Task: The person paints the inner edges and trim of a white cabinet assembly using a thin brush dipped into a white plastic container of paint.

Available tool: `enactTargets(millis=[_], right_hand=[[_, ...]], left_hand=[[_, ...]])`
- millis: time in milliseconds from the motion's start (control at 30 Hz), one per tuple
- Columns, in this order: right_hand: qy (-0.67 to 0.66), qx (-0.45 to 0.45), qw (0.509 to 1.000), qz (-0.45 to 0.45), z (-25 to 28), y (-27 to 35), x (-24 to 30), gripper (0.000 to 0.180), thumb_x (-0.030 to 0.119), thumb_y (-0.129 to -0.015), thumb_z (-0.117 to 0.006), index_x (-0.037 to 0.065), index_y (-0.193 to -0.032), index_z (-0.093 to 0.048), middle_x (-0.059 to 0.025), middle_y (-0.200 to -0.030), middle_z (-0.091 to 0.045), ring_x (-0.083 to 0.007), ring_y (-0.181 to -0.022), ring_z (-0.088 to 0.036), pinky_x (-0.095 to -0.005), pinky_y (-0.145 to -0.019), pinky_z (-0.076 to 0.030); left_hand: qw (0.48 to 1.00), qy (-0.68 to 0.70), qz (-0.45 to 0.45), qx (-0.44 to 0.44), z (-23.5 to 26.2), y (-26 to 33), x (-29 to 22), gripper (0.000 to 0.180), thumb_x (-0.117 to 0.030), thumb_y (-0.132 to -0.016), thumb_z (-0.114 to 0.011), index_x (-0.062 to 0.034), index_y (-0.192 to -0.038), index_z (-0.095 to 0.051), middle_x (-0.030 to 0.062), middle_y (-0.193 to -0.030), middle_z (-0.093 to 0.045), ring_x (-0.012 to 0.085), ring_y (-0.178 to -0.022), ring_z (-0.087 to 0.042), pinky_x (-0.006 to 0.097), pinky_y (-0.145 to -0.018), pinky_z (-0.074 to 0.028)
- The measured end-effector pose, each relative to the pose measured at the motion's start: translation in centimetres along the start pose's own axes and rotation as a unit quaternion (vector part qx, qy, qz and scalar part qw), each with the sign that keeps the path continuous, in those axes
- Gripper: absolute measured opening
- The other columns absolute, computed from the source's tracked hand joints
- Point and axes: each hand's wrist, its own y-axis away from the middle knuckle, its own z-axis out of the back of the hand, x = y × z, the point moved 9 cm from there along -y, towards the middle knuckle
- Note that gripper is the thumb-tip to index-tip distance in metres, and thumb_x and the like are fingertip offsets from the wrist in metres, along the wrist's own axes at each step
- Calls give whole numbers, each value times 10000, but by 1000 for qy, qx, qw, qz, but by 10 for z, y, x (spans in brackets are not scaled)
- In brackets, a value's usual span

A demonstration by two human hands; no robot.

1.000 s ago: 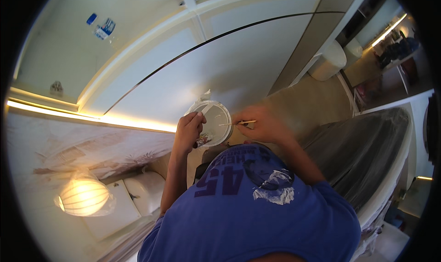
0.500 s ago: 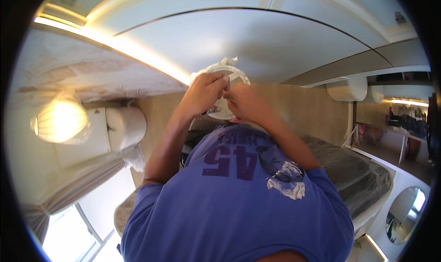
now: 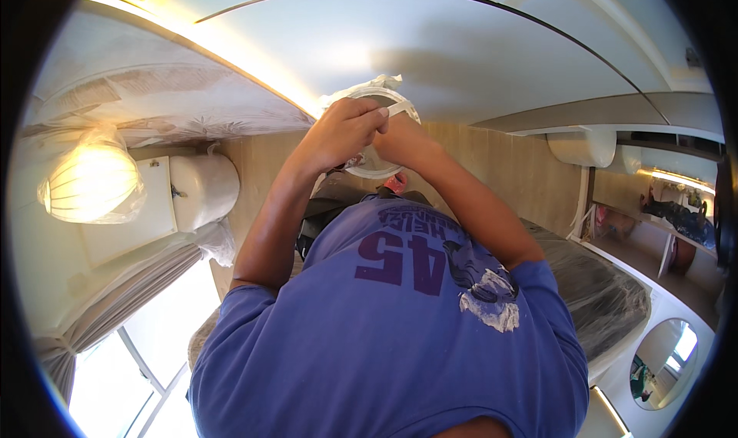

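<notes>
A round bucket [image 3: 372, 174] with a whitish, smeared rim stands in front of me, a crumpled pale sheet [image 3: 382, 81] at its far edge. Both my hands are over its mouth. My left hand [image 3: 344, 132] is closed, thumb pressed to the fingers, at one end of a narrow white strip [image 3: 398, 108]. What the strip belongs to is not clear. Close against the left hand, my right hand [image 3: 403, 141] reaches down over the opening, its fingers hidden by the left hand and the strip. The inside of the bucket is mostly covered.
Smooth pale panels [image 3: 461, 54] rise beyond the bucket. A lit lamp [image 3: 94, 178] wrapped in plastic hangs at left, near a wrapped white cylinder [image 3: 206, 190]. Plastic-covered furniture [image 3: 588, 284] lies at right, with open shelving [image 3: 642, 223] beyond it.
The view has shifted a little. My right hand has turned and moved in beneath the left one, and the white strip shows more plainly. The left hand keeps its closed shape.
</notes>
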Motion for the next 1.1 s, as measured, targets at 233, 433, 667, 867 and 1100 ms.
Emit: enactTargets(millis=[233,433,667,867,1100], right_hand=[[-35,22,997,-62,-29,-26,4,225,201,-916,-557,25,-959,-692,-219,-942,-711,-405,-886,-687,-484,-751,-529],[151,108,983,10,-20,-15,69,129,85,-893,-619,17,-955,-709,-190,-915,-705,-370,-891,-668,-459,-764,-525],[30,-24,999,23,7,11,101,85,45,-856,-717,32,-938,-697,-93,-911,-711,-299,-823,-628,-398,-751,-519],[40,-25,999,11,1,8,118,103,42,-847,-722,30,-946,-697,-90,-911,-705,-295,-847,-622,-396,-763,-523],[16,-63,998,-15,5,-5,131,110,55,-836,-745,39,-940,-711,-86,-909,-712,-280,-845,-647,-370,-758,-526]], left_hand=[[1000,11,10,-6,35,8,7,348,-290,-1029,-537,-34,-813,-631,-58,-614,-396,50,-566,-352,266,-500,-318],[999,26,21,-27,76,19,18,351,-289,-1024,-537,-28,-809,-631,-50,-616,-402,56,-576,-360,270,-514,-323],[998,13,45,-35,126,20,49,342,-268,-1013,-539,-18,-795,-620,-43,-616,-413,57,-583,-357,272,-525,-309],[995,14,94,-42,150,20,70,331,-260,-1006,-536,-18,-794,-617,-35,-623,-426,58,-582,-369,271,-501,-315],[997,10,71,-32,178,18,83,365,-295,-1008,-512,4,-839,-633,23,-626,-491,104,-468,-474,304,-401,-357]])
